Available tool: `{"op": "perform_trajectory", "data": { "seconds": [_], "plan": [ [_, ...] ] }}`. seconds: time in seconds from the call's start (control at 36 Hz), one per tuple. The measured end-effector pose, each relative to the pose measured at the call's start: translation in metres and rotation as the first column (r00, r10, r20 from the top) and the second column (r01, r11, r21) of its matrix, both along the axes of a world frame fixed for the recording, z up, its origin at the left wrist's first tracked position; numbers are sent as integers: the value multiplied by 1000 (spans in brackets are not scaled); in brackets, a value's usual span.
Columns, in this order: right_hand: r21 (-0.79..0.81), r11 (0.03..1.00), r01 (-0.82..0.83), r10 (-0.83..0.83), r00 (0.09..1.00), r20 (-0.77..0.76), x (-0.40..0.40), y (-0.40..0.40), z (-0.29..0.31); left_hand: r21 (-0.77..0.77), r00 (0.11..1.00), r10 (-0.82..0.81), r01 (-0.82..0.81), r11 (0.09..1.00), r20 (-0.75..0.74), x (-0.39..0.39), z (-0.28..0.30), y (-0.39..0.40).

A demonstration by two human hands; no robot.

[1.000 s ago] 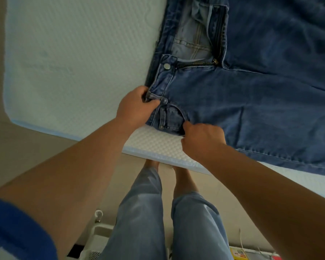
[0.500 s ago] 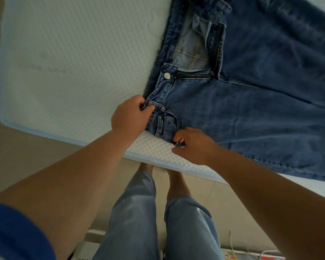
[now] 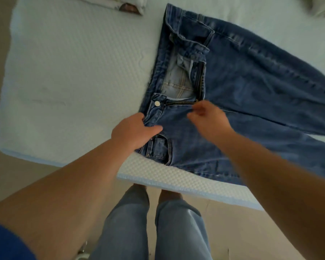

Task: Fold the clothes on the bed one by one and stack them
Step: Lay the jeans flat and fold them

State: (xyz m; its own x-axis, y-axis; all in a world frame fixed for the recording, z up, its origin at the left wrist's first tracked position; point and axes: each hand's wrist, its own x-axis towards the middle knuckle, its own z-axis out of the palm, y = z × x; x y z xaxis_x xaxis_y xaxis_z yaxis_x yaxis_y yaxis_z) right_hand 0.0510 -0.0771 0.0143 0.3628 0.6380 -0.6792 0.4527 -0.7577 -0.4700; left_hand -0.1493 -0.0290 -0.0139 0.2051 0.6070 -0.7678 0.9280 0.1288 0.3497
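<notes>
A pale textured mattress (image 3: 68, 76) fills the view, a folded printed cloth (image 3: 120, 4) at its far edge; the left hand (image 3: 134, 133) grips the waistband of the blue jeans (image 3: 251, 102), thumb lying on the denim; the jeans lie flat, fly unzipped, near the front edge; the right hand (image 3: 208, 119), blurred, hovers just below the zipper, fingers loosely curled, holding nothing visible.

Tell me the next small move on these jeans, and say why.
Probably close the open fly: the right hand hovers by the zipper while the left hand grips the waistband of the jeans, which lie spread flat, not yet folded.
</notes>
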Motion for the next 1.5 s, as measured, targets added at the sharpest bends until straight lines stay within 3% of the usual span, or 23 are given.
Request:
{"op": "perform_trajectory", "data": {
  "seconds": [0.14, 0.19, 0.25, 0.33, 0.44, 0.5, 0.56, 0.61, 0.64, 0.72, 0.78, 0.83, 0.89, 0.94, 1.0, 1.03, 1.08, 1.17, 1.22, 1.33, 1.39, 1.44, 1.5],
  "plan": [
    [183, 970, 159, -191, 967, 171, 31, 55, -16, -53, 996, 81, -78, 996, 45, 38, -5, 39],
    [129, 943, 305, -317, 945, 79, 35, 73, -20, -31, 995, 60, -57, 998, 77, 47, -5, 47],
    [59, 912, 406, -401, 913, -73, 35, 85, -21, 92, 990, 93, -103, 990, 109, 51, -6, 51],
    [54, 900, 432, -413, 887, -207, 29, 88, -17, 193, 969, 203, -228, 954, 143, 52, -8, 48],
    [279, 950, 138, -120, 989, -81, 17, 75, -12, 191, 885, 375, -432, 881, 275, 66, -1, 52],
    [324, 943, -71, 86, 996, -30, 12, 64, -12, -13, 723, 592, -630, 777, 358, 80, 9, 66],
    [292, 910, -296, 316, 948, -25, 9, 56, -13, -262, 560, 759, -718, 645, 332, 91, 16, 83],
    [217, 881, -420, 449, 887, -107, 10, 51, -16, -370, 502, 825, -738, 565, 259, 96, 17, 95],
    [203, 879, -431, 461, 876, -139, 13, 50, -17, -365, 519, 821, -736, 570, 237, 97, 15, 98],
    [255, 920, -298, 339, 931, -134, 23, 53, -20, -188, 690, 678, -653, 734, 252, 98, 2, 106],
    [317, 920, -232, 248, 969, -10, 35, 62, -24, -97, 769, 592, -588, 803, 242, 96, -6, 108],
    [345, 902, -260, 226, 965, 136, 50, 74, -27, -98, 780, 569, -565, 819, 259, 95, -10, 109],
    [339, 890, -305, 249, 948, 198, 63, 88, -32, -192, 696, 638, -612, 767, 329, 94, -12, 112],
    [303, 875, -376, 320, 921, 221, 69, 102, -36, -415, 510, 756, -634, 653, 410, 96, -11, 115],
    [274, 829, -487, 412, 864, 290, 72, 114, -37, -636, 368, 837, -544, 547, 406, 101, -6, 123],
    [245, 804, -542, 457, 826, 328, 73, 118, -38, -705, 351, 861, -498, 504, 367, 103, -4, 128],
    [128, 755, -643, 559, 733, 386, 76, 127, -36, -749, 437, 847, -441, 494, 302, 109, -3, 135],
    [-48, 632, -774, 705, 548, 450, 81, 136, -29, -713, 617, 750, -412, 567, 239, 120, -4, 144],
    [-79, 551, -831, 737, 440, 514, 87, 142, -22, -726, 624, 741, -387, 568, 247, 123, -6, 149],
    [9, 564, -826, 656, 455, 602, 96, 150, -9, -855, 491, 807, -208, 476, 330, 116, -7, 153],
    [32, 587, -809, 626, 479, 616, 94, 152, -7, -888, 478, 825, -174, 426, 302, 109, -13, 151],
    [-15, 589, -808, 647, 460, 608, 88, 150, -13, -833, 550, 802, -313, 455, 232, 105, -19, 148],
    [-96, 573, -814, 701, 426, 572, 82, 146, -26, -639, 645, 743, -499, 585, 176, 106, -27, 146]
  ]
}}
